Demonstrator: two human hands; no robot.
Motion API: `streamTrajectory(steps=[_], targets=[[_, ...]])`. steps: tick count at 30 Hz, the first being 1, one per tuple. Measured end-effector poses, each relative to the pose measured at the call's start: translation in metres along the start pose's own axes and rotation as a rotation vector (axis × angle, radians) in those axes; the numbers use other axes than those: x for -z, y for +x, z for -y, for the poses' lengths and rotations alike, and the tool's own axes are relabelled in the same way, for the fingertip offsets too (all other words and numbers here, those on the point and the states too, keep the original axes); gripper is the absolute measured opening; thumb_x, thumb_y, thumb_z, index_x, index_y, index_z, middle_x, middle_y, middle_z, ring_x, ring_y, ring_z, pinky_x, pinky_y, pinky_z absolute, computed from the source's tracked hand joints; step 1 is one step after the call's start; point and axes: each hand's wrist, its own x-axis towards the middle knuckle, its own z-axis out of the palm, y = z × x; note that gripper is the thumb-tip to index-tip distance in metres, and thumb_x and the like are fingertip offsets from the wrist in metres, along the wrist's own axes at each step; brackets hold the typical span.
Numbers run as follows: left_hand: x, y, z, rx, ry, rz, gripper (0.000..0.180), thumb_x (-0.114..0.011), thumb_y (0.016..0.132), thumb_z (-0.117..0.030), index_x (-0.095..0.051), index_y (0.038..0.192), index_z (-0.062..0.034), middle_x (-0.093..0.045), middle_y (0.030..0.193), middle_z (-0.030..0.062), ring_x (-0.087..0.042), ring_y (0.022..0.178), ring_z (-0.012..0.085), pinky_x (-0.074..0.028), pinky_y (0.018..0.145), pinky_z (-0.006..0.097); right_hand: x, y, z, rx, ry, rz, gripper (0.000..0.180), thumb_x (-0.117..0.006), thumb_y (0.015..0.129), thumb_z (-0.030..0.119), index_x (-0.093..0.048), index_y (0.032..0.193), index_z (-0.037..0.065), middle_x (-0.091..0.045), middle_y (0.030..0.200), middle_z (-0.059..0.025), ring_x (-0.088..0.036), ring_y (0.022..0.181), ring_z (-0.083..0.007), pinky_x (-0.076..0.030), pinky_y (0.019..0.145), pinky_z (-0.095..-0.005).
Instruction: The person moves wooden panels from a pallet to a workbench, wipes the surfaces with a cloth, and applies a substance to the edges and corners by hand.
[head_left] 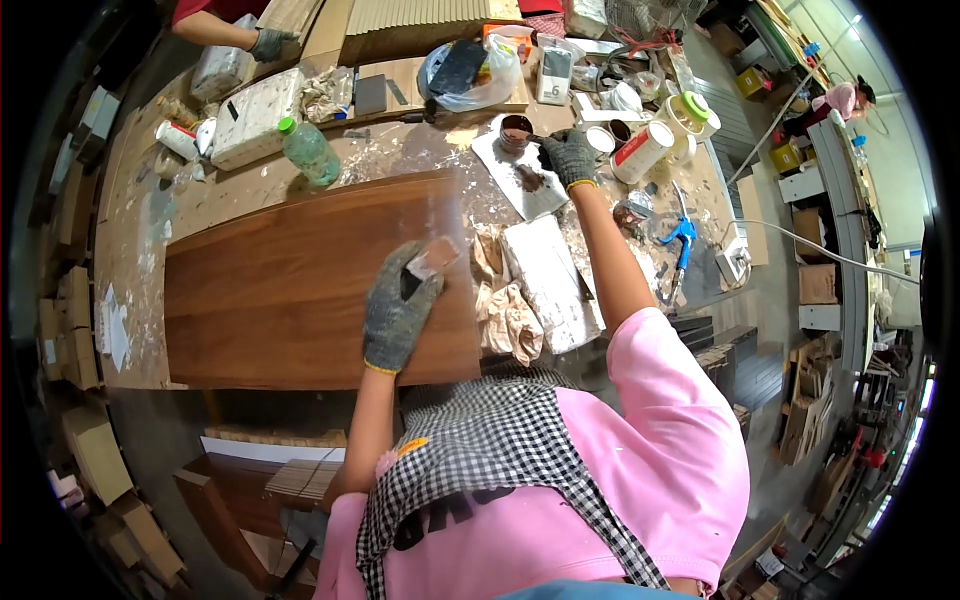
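A big brown wooden board [300,285] lies flat on the messy worktable [400,150]. The left hand [398,305], in a grey glove, rests on the board's right part with its fingers closed on a small flat scraper [436,257]. The right hand [570,157], gloved too, reaches far up, fingers curled around a thin tool by a little cup of brown paste [516,132]. Crumpled rags [508,315] lie just beside the board. A green bottle [309,152] sits above it.

Paint-spattered workbench [400,150] under wooden panel [300,280], bottle [310,152], cans [640,150]
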Motion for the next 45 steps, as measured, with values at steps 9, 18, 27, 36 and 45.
streamTrajectory(steps=[9, 18, 27, 36, 45], targets=[[-0.061, 0.101, -0.012, -0.158, 0.179, -0.052, 0.050, -0.078, 0.084, -0.029, -0.064, 0.126, -0.0053, -0.068, 0.118, 0.0157, -0.064, 0.110, 0.0282, -0.049, 0.097, 0.038, 0.030, -0.036, -0.023, -0.110, 0.459, -0.071, 0.025, -0.072, 0.088, 0.010, -0.059, 0.098, -0.008, -0.066, 0.079, -0.0147, -0.066, 0.061, -0.0192, -0.057, 0.052, -0.0293], [-0.111, 0.136, -0.003, -0.050, 0.125, -0.054, 0.058, -0.080, 0.081, -0.024, -0.060, 0.131, -0.0013, -0.063, 0.129, 0.0188, -0.061, 0.117, 0.0287, -0.047, 0.100, 0.036, 0.039, -0.121, 0.037, -0.141, 0.827, 0.177, 0.018, -0.062, 0.095, 0.006, -0.055, 0.108, -0.005, -0.067, 0.090, -0.0155, -0.066, 0.071, -0.0205, -0.059, 0.063, -0.0311], [-0.114, 0.128, -0.010, -0.118, 0.107, -0.105, 0.067, -0.080, 0.081, -0.022, -0.052, 0.138, -0.0005, -0.057, 0.137, 0.0208, -0.057, 0.125, 0.0308, -0.043, 0.107, 0.037, 0.032, -0.131, 0.041, -0.107, 0.743, 0.065, 0.019, -0.064, 0.095, 0.009, -0.056, 0.105, -0.005, -0.068, 0.089, -0.0167, -0.067, 0.071, -0.0221, -0.058, 0.064, -0.0323], [-0.100, 0.126, -0.012, 0.013, 0.044, -0.052, 0.071, -0.081, 0.081, -0.022, -0.050, 0.140, 0.0011, -0.054, 0.141, 0.0212, -0.055, 0.127, 0.0283, -0.045, 0.106, 0.035, 0.011, -0.102, 0.031, 0.010, 0.571, -0.035, 0.021, -0.067, 0.092, 0.008, -0.055, 0.104, -0.005, -0.068, 0.086, -0.0166, -0.069, 0.067, -0.0215, -0.060, 0.057, -0.0325], [-0.074, 0.075, -0.013, 0.001, 0.058, -0.024, 0.070, -0.078, 0.085, -0.019, -0.045, 0.144, 0.0005, -0.053, 0.142, 0.0193, -0.054, 0.127, 0.0274, -0.045, 0.107, 0.036, 0.000, 0.001, 0.025, 0.299, -0.612, -0.157, 0.033, -0.067, 0.087, 0.036, -0.069, 0.104, 0.008, -0.071, 0.101, -0.0178, -0.067, 0.096, -0.0354, -0.052, 0.083, -0.0447]])
